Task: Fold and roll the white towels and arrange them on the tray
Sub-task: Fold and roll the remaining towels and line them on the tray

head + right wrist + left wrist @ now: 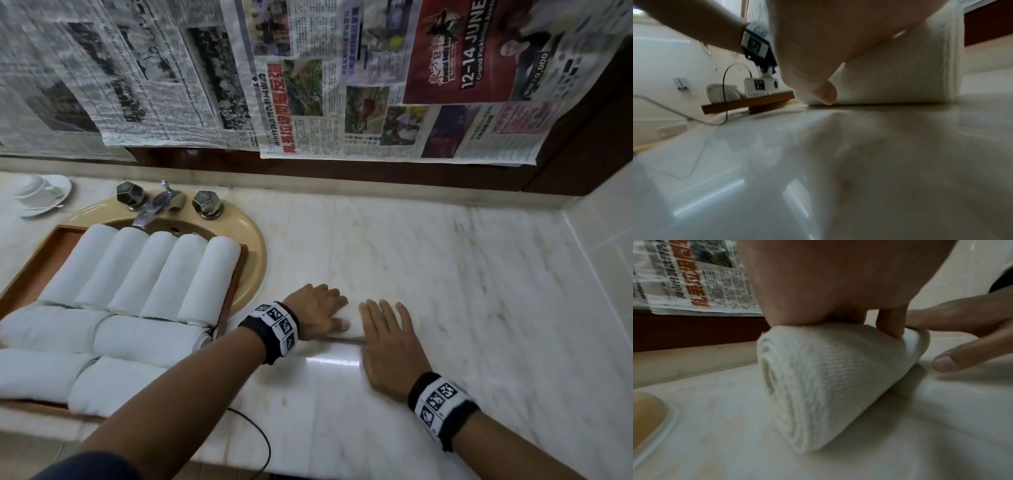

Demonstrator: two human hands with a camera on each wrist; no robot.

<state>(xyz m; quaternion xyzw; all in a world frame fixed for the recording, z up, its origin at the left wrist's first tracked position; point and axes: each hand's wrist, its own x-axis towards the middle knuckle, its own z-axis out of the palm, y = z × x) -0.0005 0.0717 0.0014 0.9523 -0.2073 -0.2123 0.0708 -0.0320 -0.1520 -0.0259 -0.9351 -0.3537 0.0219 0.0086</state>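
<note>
White terry cloth, a rolled towel [830, 382], is lying on the marble counter [445, 274] just right of the sink [253, 260], mostly hiding beneath both hands in the head view. The left hand [317, 311] is pressing down on its top with fingers laid fairly flat. The right hand [387, 346] is resting on the other end, fingers straight, its thumb [825, 94] touching the roll's near side. Finished rolls [144, 270] are filling the wooden tray [51, 253], whose near edge is cut off behind the left forearm. Motion is blurring the newspaper [308, 85] above.
</note>
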